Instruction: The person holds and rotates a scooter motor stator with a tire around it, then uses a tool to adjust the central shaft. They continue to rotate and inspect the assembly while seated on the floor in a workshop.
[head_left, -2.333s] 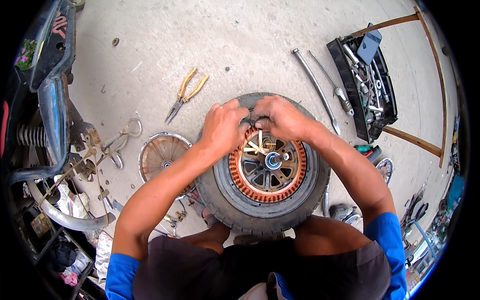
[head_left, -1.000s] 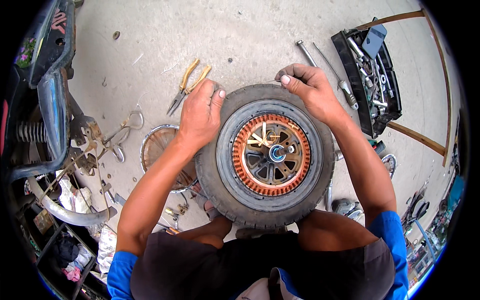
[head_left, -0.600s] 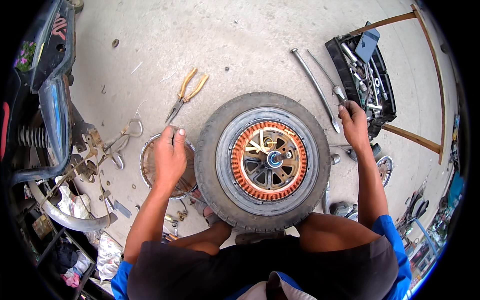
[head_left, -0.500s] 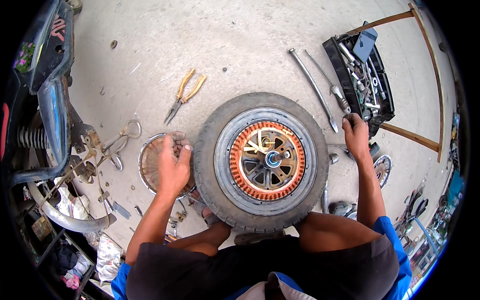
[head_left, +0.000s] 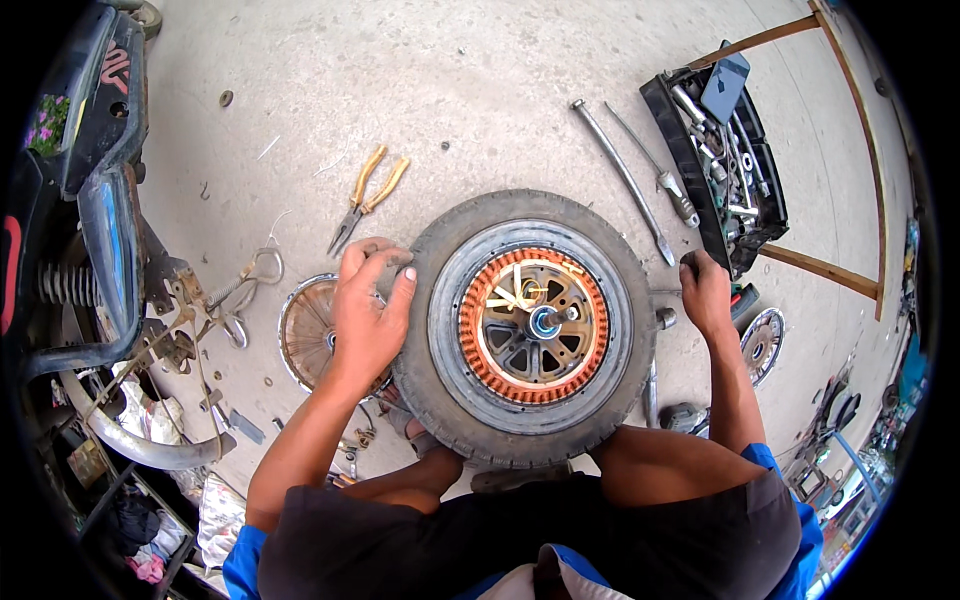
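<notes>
A wheel with a black tire [head_left: 425, 395] lies flat between my knees. Set inside its rim is a hub motor stator [head_left: 480, 370] wound with copper coils, an axle [head_left: 555, 320] standing up from its middle. At the tire's left edge is my left hand [head_left: 370, 310], thumb and fingers apart and slightly curved, with nothing seen in it. Whether it touches the rubber I cannot tell. Out to the right, near the toolbox, my right hand [head_left: 707, 290] has its fingers curled closed; what they hold, if anything, is hidden. A round motor cover [head_left: 305, 325] lies partly under my left hand.
Yellow-handled pliers [head_left: 365, 198] lie beyond the wheel. A long metal bar [head_left: 625, 175] and a screwdriver [head_left: 677, 197] rest beside a black toolbox [head_left: 690, 160] of sockets and wrenches. Another round cover [head_left: 763, 345] is at right. Motorbike parts [head_left: 110, 270] stand at left.
My left hand has moved right and slightly up, from over the round cover to the tire's edge. My right hand has shifted slightly down and left, still closed.
</notes>
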